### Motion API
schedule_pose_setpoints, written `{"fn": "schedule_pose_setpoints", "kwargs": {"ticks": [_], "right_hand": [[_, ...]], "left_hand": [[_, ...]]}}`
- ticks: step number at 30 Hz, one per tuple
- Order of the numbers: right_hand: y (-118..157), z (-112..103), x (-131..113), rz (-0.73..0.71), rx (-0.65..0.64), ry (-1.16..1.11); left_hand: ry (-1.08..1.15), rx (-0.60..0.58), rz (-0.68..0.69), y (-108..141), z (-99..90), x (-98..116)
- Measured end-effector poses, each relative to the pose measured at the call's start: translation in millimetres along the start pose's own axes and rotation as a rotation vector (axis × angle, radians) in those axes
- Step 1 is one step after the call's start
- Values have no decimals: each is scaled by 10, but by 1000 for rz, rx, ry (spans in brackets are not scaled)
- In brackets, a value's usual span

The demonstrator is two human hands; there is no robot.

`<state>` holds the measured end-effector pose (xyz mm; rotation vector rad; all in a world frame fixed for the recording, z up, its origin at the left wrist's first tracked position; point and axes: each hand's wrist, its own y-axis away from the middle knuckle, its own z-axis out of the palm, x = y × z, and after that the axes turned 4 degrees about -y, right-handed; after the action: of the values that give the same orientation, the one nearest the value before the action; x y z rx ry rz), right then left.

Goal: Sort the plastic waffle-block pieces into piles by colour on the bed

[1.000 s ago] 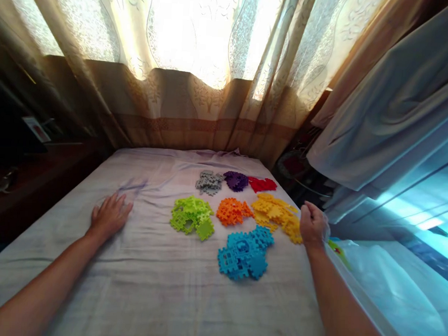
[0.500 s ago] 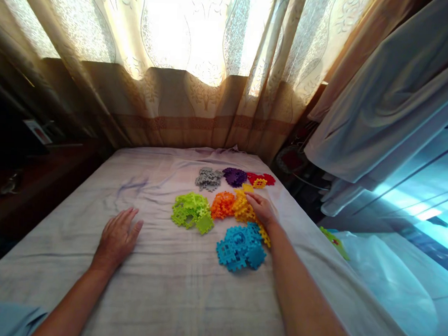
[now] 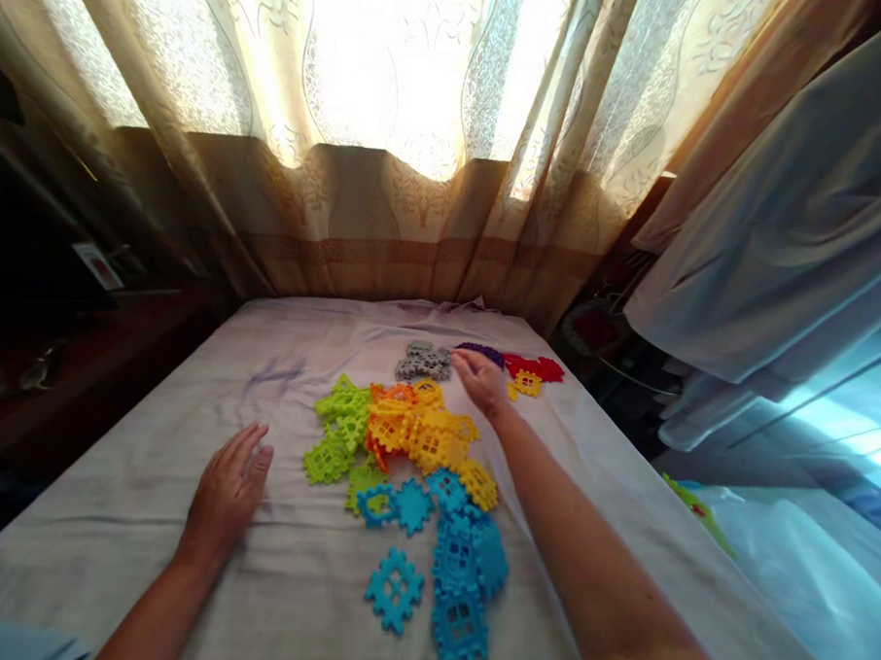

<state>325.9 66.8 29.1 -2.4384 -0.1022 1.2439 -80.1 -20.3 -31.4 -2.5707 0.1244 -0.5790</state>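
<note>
My left hand (image 3: 227, 496) rests on the bedsheet at the left, fingers stretched out and holding nothing. At the far side, my right hand (image 3: 480, 380) has its fingers drawn together between the grey pieces (image 3: 423, 360) and the partly covered purple pieces (image 3: 483, 353). Whether anything is pinched there is hidden. Nearer lie yellow interlocking plastic pieces (image 3: 436, 442), which overlap orange ones (image 3: 388, 430). Lime green pieces (image 3: 331, 457) adjoin these on the left. Blue pieces (image 3: 464, 555) spread out in front, with one blue window piece (image 3: 394, 591) apart from them.
Red pieces (image 3: 537, 369) and a yellow window piece (image 3: 527, 383) lie at the far right of the sheeted bed (image 3: 304, 596). Curtains (image 3: 387, 211) hang behind it. Grey cloth (image 3: 773, 218) hangs at the right, above a clear plastic bag (image 3: 787, 569).
The yellow, orange, green and blue piles have spread nearer and to the left. My right hand has moved from the yellow pile to the grey and purple pieces. My left hand stays on the sheet.
</note>
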Motion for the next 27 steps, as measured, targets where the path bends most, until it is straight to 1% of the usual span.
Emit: {"fn": "schedule_pose_setpoints", "kwargs": {"ticks": [1, 2, 3, 4, 6, 8, 10, 11, 13, 15, 18, 21, 24, 27], "right_hand": [[-133, -181, 165, 88, 114, 114], [-254, -363, 350, 209, 224, 229], [-357, -533, 543, 351, 303, 325], [-441, -679, 730, 493, 351, 386], [-555, -868, 1049, 605, 356, 407], [-622, -903, 1252, 677, 322, 414], [-673, -809, 1327, 703, 273, 417], [-698, -729, 1323, 690, 237, 419], [-749, -543, 1251, 609, 147, 422], [-795, -356, 1119, 463, 46, 414], [-848, -104, 855, 238, -89, 369], [-860, 148, 545, 97, -222, 321], [-777, 458, 205, 3, -358, 274], [-572, 801, -148, -82, -488, 219]], "left_hand": [[18, 3, -9, 3, -5, -10], [36, 4, -20, 7, -8, -19], [51, 7, -35, 11, -10, -25], [66, 14, -55, 16, -9, -29], [86, 28, -99, 25, -5, -33], [95, 37, -131, 35, -3, -32], [93, 31, -146, 43, -10, -27], [89, 25, -148, 45, -16, -24], [81, 15, -152, 49, -28, -20], [82, 14, -151, 51, -33, -21], [94, 16, -146, 51, -24, -33], [94, 14, -146, 47, -14, -39], [97, 19, -144, 39, -23, -21], [123, 21, -160, 30, -51, 14]]}}
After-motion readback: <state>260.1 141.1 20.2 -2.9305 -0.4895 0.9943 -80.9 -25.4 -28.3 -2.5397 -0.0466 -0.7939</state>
